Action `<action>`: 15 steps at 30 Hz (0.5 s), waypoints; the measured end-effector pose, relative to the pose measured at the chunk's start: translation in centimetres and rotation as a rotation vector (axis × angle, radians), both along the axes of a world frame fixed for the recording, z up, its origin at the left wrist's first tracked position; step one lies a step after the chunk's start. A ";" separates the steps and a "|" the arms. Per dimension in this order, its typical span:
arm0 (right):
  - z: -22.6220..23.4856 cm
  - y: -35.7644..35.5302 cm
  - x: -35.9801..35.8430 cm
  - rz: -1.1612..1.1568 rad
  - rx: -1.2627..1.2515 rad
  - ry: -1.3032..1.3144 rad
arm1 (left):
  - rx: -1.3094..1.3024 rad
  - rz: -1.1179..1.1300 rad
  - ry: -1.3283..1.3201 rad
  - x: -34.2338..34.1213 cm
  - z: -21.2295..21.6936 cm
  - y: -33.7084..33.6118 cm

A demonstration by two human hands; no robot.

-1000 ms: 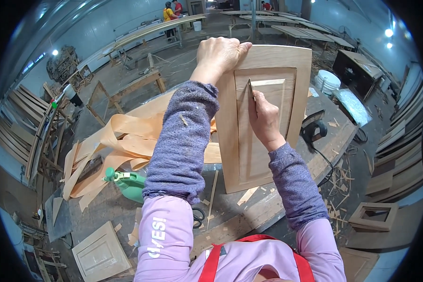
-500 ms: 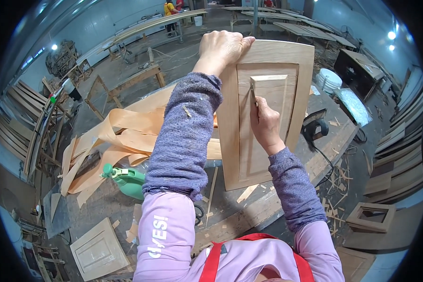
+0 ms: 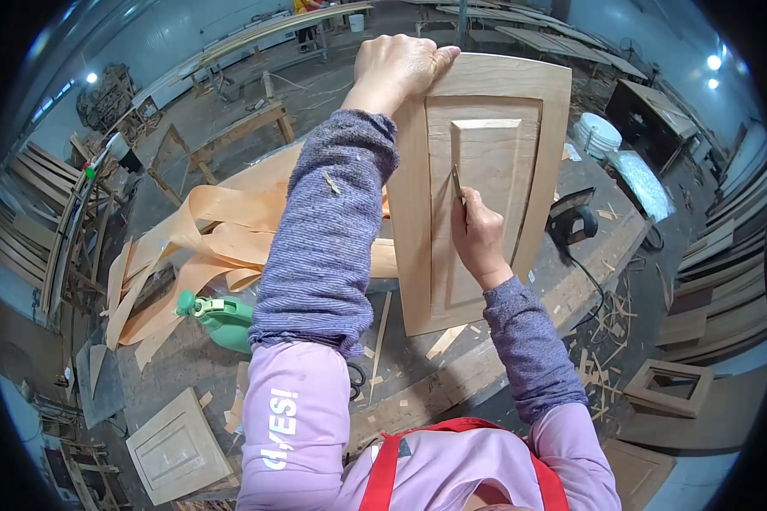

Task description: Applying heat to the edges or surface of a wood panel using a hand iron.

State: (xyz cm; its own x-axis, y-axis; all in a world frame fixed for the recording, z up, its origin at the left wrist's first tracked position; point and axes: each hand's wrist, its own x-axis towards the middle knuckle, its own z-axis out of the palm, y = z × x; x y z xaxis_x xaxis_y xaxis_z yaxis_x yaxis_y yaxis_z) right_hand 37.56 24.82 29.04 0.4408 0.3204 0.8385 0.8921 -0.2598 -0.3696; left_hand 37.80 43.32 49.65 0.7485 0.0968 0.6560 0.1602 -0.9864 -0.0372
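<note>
— What does the door panel [image 3: 486, 183] look like?
— Pale bare wood with a raised centre, tilted on the workbench [image 3: 520, 328]. The left hand [image 3: 398, 66] grips its top corner; the right hand [image 3: 479, 232] is closed on a thin blade [image 3: 458, 182] in the groove.
— Any packages?
— A green spray bottle [image 3: 222, 317] lies left, beside curled veneer strips [image 3: 200, 243]; a white bucket [image 3: 599, 136] stands far right.

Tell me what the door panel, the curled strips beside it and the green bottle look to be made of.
Door panel: bare, unfinished wood, pale with visible grain, held at its top by the left hand. Curled strips: probably thin wood veneer, tan, bending in loose ribbons. Green bottle: likely plastic, smooth and evenly coloured. The thin tool in the right hand is too small to judge.
</note>
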 end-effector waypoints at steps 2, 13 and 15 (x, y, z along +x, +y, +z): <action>-0.6 0.1 0.0 0.013 0.032 -0.004 | -0.005 -0.002 -0.002 0.2 -0.2 0.2; -3.1 -0.4 -0.6 0.025 0.022 0.025 | -0.041 0.029 0.033 0.5 0.1 0.1; -3.8 -0.5 -0.6 0.015 0.008 0.049 | -0.053 0.052 0.067 0.3 0.5 -0.2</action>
